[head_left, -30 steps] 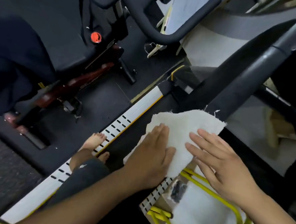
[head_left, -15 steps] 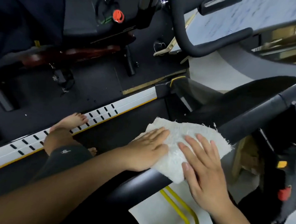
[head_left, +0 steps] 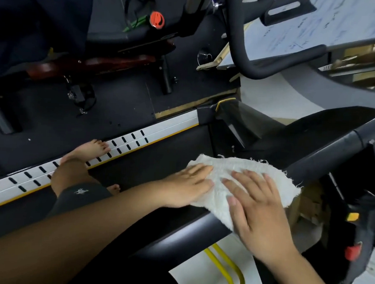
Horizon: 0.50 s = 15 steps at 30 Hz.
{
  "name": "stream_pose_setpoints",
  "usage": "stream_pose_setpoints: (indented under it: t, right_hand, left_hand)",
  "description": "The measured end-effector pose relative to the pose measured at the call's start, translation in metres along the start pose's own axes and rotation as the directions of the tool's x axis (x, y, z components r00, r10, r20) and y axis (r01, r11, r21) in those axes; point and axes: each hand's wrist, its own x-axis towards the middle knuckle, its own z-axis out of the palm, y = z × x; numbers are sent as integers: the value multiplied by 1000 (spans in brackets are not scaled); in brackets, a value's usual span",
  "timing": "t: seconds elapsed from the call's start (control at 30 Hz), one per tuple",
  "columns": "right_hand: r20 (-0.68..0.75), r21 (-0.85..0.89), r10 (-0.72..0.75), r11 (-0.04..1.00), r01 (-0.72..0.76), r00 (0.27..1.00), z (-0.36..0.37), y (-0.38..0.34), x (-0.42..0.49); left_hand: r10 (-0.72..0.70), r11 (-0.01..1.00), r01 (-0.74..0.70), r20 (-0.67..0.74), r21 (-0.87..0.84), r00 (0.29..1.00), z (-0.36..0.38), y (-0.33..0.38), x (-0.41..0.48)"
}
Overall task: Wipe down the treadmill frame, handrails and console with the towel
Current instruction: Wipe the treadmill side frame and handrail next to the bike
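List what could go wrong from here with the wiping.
The left hand and right hand lie flat on the towel, not gripping it, so it could slide off the rounded handrail. The towel's frayed edge hangs past the handrail and might snag. A bare foot rests on the side rail; footing may slip.

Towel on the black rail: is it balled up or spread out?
Spread out. The towel lies draped over the handrail, the left hand and right hand pressing flat on it.
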Motion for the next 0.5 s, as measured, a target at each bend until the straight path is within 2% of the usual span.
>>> stream_pose_setpoints:
  t: [0.07,0.17,0.23,0.3,0.4,0.5]
  right_hand:
    - [-32,47,26,999,-24,999,4,-6,-9]
    - [-31,11,66,998,-66,997,6,-6,1]
    - [5,-62,106,992,-106,994,4,-2,19]
    - [95,-141,177,976,-163,980,2,2,45]
    - [227,-197,241,960,-198,944,3,4,76]
    - [192,-209,238,958,-198,952,4,0,65]
  left_hand:
    - [-45,999,45,7,3,999,6,4,-11]
    - [-49,995,47,18,91,999,10,14,-5]
    - [-52,995,49,29,88,998,1,19,14]
    - [-14,1000,14,0,11,1000,-5,18,42]
    - [-55,996,53,-25,-71,998,-8,11,70]
    - [-19,999,19,-21,-27,1000,-4,9,63]
